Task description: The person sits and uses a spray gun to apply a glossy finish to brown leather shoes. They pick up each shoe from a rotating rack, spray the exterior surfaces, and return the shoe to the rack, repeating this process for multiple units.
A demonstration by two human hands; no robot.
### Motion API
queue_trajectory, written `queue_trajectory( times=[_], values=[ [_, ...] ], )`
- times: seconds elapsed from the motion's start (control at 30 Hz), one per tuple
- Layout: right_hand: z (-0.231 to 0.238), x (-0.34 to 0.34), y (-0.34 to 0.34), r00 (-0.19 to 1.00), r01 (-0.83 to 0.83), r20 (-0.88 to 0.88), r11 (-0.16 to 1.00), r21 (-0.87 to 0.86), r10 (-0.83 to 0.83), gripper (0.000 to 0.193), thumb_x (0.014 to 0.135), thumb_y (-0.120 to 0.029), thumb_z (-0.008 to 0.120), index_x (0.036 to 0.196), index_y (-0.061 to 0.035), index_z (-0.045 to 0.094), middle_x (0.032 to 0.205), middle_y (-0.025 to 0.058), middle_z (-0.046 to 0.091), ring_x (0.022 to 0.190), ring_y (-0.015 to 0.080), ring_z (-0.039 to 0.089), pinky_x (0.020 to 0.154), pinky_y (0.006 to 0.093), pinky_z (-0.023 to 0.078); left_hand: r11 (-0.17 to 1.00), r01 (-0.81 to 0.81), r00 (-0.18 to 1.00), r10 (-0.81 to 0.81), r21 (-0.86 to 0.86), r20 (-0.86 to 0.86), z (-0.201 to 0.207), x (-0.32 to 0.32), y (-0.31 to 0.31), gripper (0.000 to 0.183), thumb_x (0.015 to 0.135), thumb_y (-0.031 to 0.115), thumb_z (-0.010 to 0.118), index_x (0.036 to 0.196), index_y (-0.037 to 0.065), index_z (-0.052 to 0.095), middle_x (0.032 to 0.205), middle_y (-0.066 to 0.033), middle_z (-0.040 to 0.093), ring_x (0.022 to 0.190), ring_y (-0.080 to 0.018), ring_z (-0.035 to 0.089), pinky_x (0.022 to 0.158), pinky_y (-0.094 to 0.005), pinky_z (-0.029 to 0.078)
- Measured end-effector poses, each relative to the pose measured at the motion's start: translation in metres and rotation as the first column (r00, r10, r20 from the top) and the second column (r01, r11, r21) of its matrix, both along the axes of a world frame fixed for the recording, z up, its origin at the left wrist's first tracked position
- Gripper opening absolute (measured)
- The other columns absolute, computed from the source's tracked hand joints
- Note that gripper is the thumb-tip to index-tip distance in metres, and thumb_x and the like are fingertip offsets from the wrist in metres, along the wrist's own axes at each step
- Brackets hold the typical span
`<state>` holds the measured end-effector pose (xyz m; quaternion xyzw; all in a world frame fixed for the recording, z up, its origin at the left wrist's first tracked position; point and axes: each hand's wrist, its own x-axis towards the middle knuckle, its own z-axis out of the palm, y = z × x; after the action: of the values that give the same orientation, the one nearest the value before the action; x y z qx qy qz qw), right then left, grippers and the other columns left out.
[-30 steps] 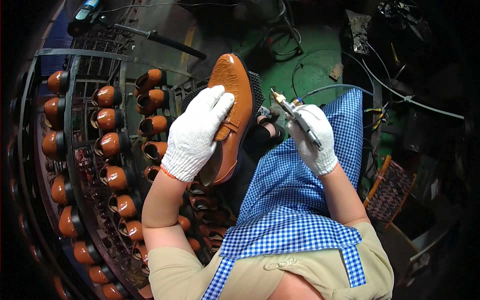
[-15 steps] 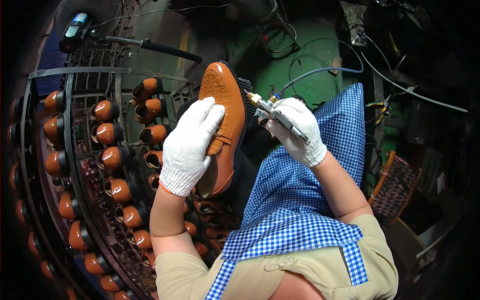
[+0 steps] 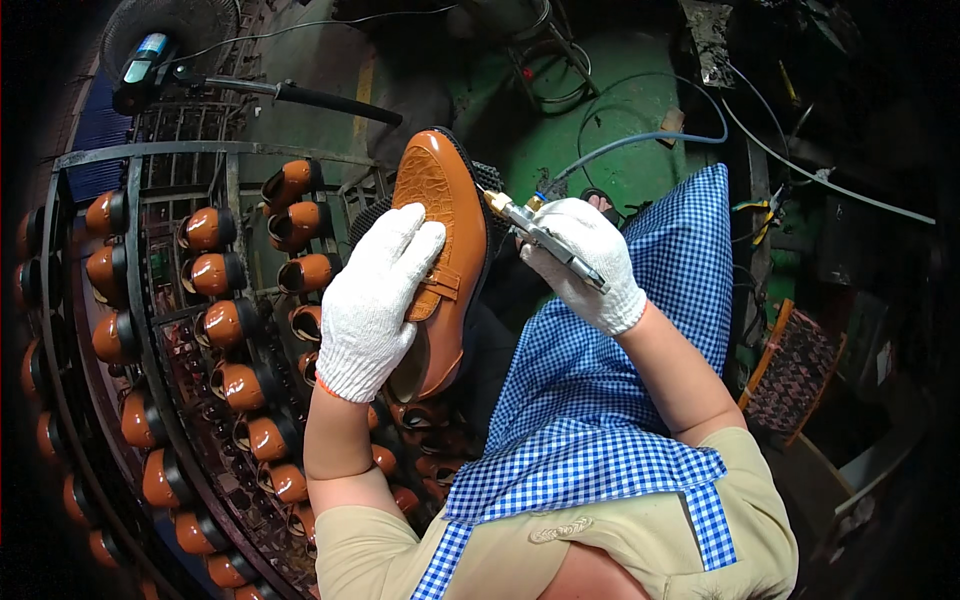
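A glossy tan loafer (image 3: 458, 283) with a crinkled, patterned upper, a strap and a dark sole edge stands in front of me, toe pointing away. Across its upper lies my left hand (image 3: 378, 290) in a white knit glove, gripping the shoe; the thumb side is partly hidden. My right hand (image 3: 590, 262), gloved too, is closed around a small metal spray gun (image 3: 562, 246) with a brass nozzle. The nozzle tip is at the sole edge on the shoe's right side; whether it touches I cannot tell. A grey-blue hose (image 3: 640, 138) runs from the gun.
To the left, a metal rack (image 3: 165, 345) carries several rows of brown shoes (image 3: 208, 229). A fan on a black pole (image 3: 335, 101) stands beyond it. Some cables hang at the right, by a woven-backed chair (image 3: 795, 372). My checked apron (image 3: 610, 400) covers my lap.
My right hand has brought the spray gun slightly left, so the nozzle is nearer the sole edge. The left hand keeps its hold on the loafer, which has shifted a little.
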<state>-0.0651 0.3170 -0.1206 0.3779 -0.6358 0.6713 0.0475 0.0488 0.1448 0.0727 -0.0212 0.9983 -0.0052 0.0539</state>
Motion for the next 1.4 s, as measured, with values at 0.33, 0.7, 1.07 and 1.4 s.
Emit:
queue_trajectory(
  times=[0.33,0.7,1.07,1.4],
  values=[
    [-0.011,-0.015,-0.009,0.996,0.071,0.049,0.997,-0.028,-0.070,0.030,0.083,-0.013,0.086,0.110,-0.0060,0.073,0.102,0.0133,0.071,0.093,0.0333,0.069,0.082,0.0411,0.057,0.999,-0.007,1.000,0.007,0.037,-0.003,-0.001,0.003,-0.002,0.066,0.076,-0.010,0.072,0.139,0.009,0.068,0.148,-0.0174,0.063,0.137,-0.0365,0.061,0.113,-0.0416,0.051],
    [-0.070,0.016,-0.037,0.977,0.078,-0.211,0.865,0.496,0.033,0.025,0.087,-0.025,0.080,0.103,-0.0090,0.070,0.099,0.0116,0.065,0.092,0.0322,0.067,0.079,0.0426,0.057,0.974,-0.149,0.980,0.169,0.171,-0.107,0.028,0.053,-0.032,0.059,0.080,-0.015,0.059,0.135,0.003,0.070,0.142,-0.0223,0.067,0.134,-0.0358,0.064,0.113,-0.0409,0.050],
    [0.018,0.014,0.038,0.943,-0.220,-0.120,0.851,0.477,0.311,0.032,0.083,-0.025,0.088,0.110,-0.0107,0.076,0.106,0.0050,0.072,0.097,0.0254,0.069,0.084,0.0373,0.058,0.956,-0.201,0.972,0.222,0.212,-0.079,-0.002,0.075,-0.027,0.066,0.076,-0.016,0.060,0.137,0.007,0.070,0.144,-0.0205,0.066,0.135,-0.0372,0.062,0.115,-0.0405,0.048],
    [0.060,0.014,0.013,0.979,-0.179,-0.036,0.934,0.309,0.200,0.028,0.082,-0.021,0.088,0.105,-0.0094,0.077,0.097,0.0082,0.072,0.089,0.0274,0.070,0.078,0.0372,0.057,0.967,-0.213,0.970,0.227,0.142,-0.086,-0.004,0.073,-0.015,0.060,0.080,-0.009,0.068,0.137,0.008,0.070,0.142,-0.0196,0.067,0.133,-0.0373,0.063,0.113,-0.0420,0.051]
  ],
)
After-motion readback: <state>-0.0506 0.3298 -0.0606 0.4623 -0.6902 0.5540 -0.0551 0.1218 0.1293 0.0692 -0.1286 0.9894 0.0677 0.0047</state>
